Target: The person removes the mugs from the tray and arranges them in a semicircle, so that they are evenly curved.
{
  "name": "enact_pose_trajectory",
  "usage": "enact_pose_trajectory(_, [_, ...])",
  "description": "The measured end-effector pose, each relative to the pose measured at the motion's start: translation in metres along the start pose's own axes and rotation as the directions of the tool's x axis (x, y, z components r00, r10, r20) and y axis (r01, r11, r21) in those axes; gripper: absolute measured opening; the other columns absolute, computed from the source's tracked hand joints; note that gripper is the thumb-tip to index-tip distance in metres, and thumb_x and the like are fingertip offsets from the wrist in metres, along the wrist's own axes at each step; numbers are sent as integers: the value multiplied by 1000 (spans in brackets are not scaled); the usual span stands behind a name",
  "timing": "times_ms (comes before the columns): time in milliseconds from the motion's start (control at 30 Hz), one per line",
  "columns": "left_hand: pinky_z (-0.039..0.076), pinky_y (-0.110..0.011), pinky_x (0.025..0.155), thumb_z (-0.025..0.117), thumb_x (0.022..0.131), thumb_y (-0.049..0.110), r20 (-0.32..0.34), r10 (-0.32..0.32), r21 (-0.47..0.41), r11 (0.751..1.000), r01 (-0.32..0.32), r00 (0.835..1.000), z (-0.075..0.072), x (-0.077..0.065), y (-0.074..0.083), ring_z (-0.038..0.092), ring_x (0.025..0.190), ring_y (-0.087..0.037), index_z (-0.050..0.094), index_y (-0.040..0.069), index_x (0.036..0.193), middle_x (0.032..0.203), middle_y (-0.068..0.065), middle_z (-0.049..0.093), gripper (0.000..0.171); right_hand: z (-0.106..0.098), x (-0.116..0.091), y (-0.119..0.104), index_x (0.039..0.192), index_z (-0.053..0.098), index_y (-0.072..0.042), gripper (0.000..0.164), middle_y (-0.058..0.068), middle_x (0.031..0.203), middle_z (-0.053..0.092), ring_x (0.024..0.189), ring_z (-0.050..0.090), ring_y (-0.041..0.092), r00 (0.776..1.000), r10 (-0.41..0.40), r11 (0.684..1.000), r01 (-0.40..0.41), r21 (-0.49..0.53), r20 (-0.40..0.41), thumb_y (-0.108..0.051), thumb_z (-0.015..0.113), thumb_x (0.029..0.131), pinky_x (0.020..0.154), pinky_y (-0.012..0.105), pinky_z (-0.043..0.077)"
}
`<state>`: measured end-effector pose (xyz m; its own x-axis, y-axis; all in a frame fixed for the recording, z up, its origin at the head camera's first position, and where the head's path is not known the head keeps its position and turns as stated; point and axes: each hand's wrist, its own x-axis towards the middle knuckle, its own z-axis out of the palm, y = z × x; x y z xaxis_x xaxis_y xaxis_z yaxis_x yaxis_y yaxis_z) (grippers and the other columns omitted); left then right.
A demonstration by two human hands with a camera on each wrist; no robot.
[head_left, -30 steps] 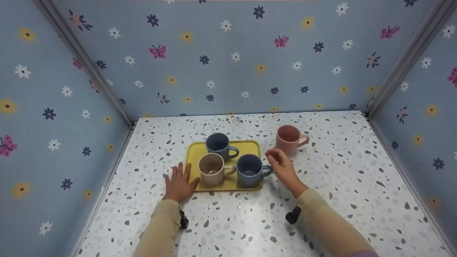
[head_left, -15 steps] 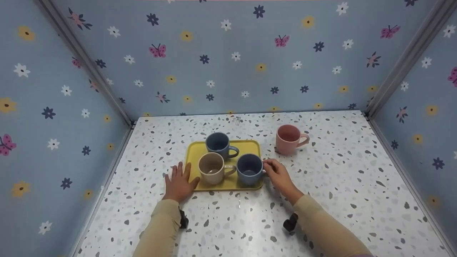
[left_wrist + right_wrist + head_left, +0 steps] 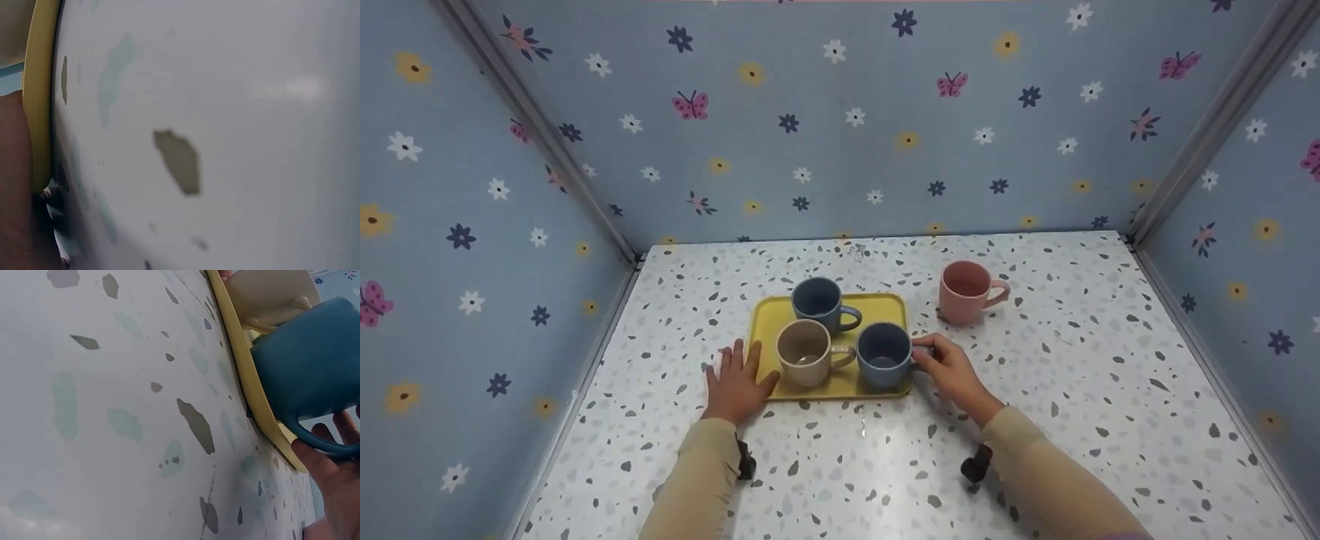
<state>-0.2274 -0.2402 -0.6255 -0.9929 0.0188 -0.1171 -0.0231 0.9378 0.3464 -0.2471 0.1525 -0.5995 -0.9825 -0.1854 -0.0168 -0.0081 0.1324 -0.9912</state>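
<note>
A yellow tray (image 3: 877, 306) bears three mugs: a beige mug (image 3: 804, 367) at front left, a grey-blue mug (image 3: 816, 301) behind it, and a blue mug (image 3: 883, 369) at front right. My right hand (image 3: 956, 379) holds the front blue mug by its handle, thumb on the near side and fingers beyond; the right wrist view shows the handle (image 3: 320, 443) between them. That mug stands on the tray. My left hand (image 3: 739, 390) rests with spread fingers at the tray's left edge, thumb over the rim. The left wrist view catches only part of this hand beside the tray's rim (image 3: 39, 101).
A pink mug (image 3: 962, 298) stands on the speckled table (image 3: 1080, 420), behind my right hand and off the tray. Flower-patterned panels (image 3: 855, 150) enclose the table at the back and on both sides.
My right hand has moved down and slightly left from near the pink mug to the front blue mug's handle and taken hold of it. The left hand and the mugs stay put.
</note>
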Motion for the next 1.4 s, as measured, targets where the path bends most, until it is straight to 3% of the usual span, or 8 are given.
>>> enact_pose_trajectory(167, [-4,-71,116,39,102,61,1,-3,14,1000,3,1000,2,3,-2,0,153,-45,17,15,163,168,-21,4,80,0,1,-2,118,65,1,19,14,120,65,106,65,20,1000,-12,1000,12,23,6,-2,61,100,91,36,58])
enact_pose_trajectory(467, [-10,-70,115,37,102,63,41,-27,13,1000,27,999,4,5,-2,-5,153,-44,13,16,164,168,-20,-1,82,-10,0,-5,119,61,10,20,23,119,64,106,66,26,1000,-14,988,17,156,-19,2,57,101,96,46,55])
enact_pose_trajectory(767, [-11,-69,116,35,101,66,41,-26,20,999,25,999,7,7,-5,-6,154,-43,11,18,164,169,-19,-2,83,-38,0,-11,118,58,12,20,24,115,63,105,68,24,996,-51,985,62,159,-72,0,55,102,94,43,56])
enact_pose_trajectory(900, [-11,-69,116,35,102,65,40,-25,20,1000,24,999,7,8,-5,-6,154,-43,11,18,164,169,-19,-2,82,-52,-1,-11,119,58,13,22,26,118,62,108,67,28,995,-37,987,50,150,-89,-1,54,103,95,41,56])
enact_pose_trajectory(1100, [-11,-69,115,35,101,65,31,-17,2,1000,17,999,7,9,-7,-6,154,-42,12,18,164,169,-19,-2,82,-71,-6,-9,123,58,9,24,24,122,61,109,66,22,992,-4,997,13,75,-123,-6,55,104,94,33,56])
enact_pose_trajectory(1267, [-9,-71,115,35,101,66,18,3,3,1000,-3,1000,10,9,-11,-6,153,-43,13,17,164,169,-20,0,83,-85,-10,-3,124,57,10,26,25,124,60,110,67,23,991,-2,996,13,83,-130,-7,56,104,94,34,56])
enact_pose_trajectory(1400, [-7,-71,115,37,101,65,1,-1,-4,1000,1,1000,9,7,-8,-3,153,-45,16,15,164,168,-21,2,83,-96,-13,4,124,56,10,27,27,124,60,104,69,16,989,13,998,-4,66,-145,-9,55,104,93,35,57])
